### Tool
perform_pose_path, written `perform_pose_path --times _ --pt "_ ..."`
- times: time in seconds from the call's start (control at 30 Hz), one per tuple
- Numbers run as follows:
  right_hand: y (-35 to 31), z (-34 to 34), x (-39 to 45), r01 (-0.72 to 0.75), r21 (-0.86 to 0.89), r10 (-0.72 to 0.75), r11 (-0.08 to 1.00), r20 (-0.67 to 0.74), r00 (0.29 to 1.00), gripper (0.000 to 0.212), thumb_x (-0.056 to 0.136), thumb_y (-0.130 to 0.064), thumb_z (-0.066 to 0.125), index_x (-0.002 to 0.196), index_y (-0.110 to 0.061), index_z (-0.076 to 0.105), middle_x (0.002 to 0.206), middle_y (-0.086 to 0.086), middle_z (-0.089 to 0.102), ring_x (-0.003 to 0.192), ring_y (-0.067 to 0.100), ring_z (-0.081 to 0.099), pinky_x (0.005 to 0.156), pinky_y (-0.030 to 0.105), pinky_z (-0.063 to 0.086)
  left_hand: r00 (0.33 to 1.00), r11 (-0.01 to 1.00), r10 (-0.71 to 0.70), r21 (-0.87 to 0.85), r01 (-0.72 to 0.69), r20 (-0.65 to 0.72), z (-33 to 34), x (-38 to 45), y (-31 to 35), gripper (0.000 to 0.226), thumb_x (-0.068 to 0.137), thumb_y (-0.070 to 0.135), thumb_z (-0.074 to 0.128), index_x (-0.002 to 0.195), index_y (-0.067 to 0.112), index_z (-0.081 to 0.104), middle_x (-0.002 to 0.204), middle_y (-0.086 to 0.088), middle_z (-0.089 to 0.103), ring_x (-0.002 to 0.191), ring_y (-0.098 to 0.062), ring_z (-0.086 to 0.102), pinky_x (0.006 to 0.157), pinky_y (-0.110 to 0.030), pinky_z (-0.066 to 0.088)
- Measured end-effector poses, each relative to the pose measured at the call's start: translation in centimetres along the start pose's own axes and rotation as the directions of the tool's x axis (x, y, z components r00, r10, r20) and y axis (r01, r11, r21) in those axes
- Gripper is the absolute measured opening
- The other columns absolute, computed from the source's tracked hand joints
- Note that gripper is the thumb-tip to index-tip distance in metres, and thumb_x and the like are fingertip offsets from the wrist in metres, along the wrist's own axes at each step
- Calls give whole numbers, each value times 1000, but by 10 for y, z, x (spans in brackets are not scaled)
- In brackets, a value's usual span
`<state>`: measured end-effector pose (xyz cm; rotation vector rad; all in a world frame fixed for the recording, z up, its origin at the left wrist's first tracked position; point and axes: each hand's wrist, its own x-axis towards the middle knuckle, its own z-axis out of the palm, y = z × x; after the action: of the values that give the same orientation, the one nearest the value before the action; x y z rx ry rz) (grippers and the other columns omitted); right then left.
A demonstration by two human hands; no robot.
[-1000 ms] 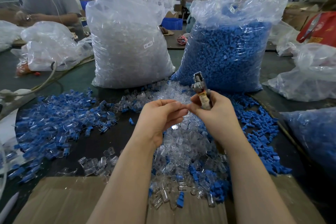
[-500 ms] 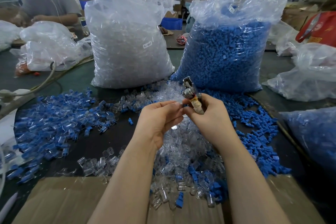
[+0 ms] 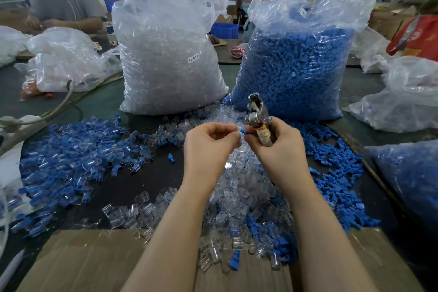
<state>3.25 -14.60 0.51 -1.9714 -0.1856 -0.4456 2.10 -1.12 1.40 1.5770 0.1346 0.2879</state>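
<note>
My right hand (image 3: 282, 149) grips a small metal tool (image 3: 257, 111) with a tape-wrapped handle, its head pointing up. Its thumb and forefinger also pinch a small blue plastic piece (image 3: 244, 131). My left hand (image 3: 208, 144) is curled just left of it, fingertips pinching a clear plastic piece that is barely visible against the blue one. Both hands hover above a heap of clear plastic shells (image 3: 239, 187). Loose blue pieces (image 3: 336, 173) lie to the right. Joined blue-and-clear pieces (image 3: 68, 156) are piled on the left.
Two tall plastic sacks stand behind the piles: clear shells (image 3: 166, 54) on the left, blue pieces (image 3: 296, 66) on the right. More bags sit at left (image 3: 66, 61) and right (image 3: 407, 95). Cardboard (image 3: 83, 263) lies at the near edge. A person (image 3: 64, 2) works at the far left.
The two hands have drawn slightly apart, and the blue piece now shows between their fingertips. The tool has tilted and shifted a little with my right hand.
</note>
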Motion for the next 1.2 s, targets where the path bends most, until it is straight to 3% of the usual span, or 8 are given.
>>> perform_pose_path --times 0.13,0.4,0.63,0.73,0.87,0.97,1.1,1.2 --pt "0 0 0 0 -9 0 1000 -13 1000 5 84 -17 71 86 -21 68 75 -3 70 74 19 66 71 47 55 998 996 58 69 -57 -9 3 -2 1 10 80 9 78 82 18 76 71 -1 74 72 -15 73 80 -41 60" --pt "-1 -2 0 -42 -19 41 999 -49 998 10 83 -20 73 87 -19 65 78 -5 69 78 19 65 73 46 54 992 979 127 159 -129 20 5 -5 4 16 77 12 82 77 27 76 72 7 74 73 -9 72 76 -33 61" --pt "0 -6 0 -21 -47 22 999 24 999 13 84 -20 72 91 -28 65 77 -13 67 73 4 61 67 32 52 988 968 151 201 -151 15 3 -4 2 16 79 10 78 80 26 76 73 10 74 72 -3 70 72 -24 59" --pt "0 -7 1 1 -64 1 998 29 1000 11 85 -19 70 91 -26 64 76 -10 66 71 8 60 66 37 51 987 966 158 208 -153 -8 5 -4 1 10 77 16 81 81 24 77 72 11 73 70 0 69 68 -19 56" --pt "-1 -7 1 16 -96 -10 995 57 998 7 86 -21 69 90 -24 64 75 -8 65 70 9 58 65 39 50 986 964 162 221 -151 -33 7 -3 -2 6 79 19 81 82 22 76 71 8 73 70 -6 69 71 -28 59" --pt "0 -10 2 -26 -79 33 997 94 995 6 87 -23 68 92 -24 65 82 -7 68 77 13 63 74 44 54 993 987 109 120 -102 -45 5 -1 -3 7 81 14 79 80 20 74 70 3 73 70 -11 71 72 -31 59" --pt "3 -17 2 -86 -101 101 991 161 982 5 88 -21 68 88 -25 65 81 -8 69 80 14 65 79 46 55 999 991 46 -121 -49 -30 1 1 0 13 84 2 73 80 15 71 71 1 74 68 -12 72 65 -17 54" --pt "4 -19 0 -94 -122 120 988 231 966 5 88 -20 67 89 -24 65 83 -8 69 82 14 65 81 45 55 998 979 62 -191 -63 -15 -1 0 2 14 85 0 71 82 13 70 70 2 73 66 -10 71 66 -16 54"
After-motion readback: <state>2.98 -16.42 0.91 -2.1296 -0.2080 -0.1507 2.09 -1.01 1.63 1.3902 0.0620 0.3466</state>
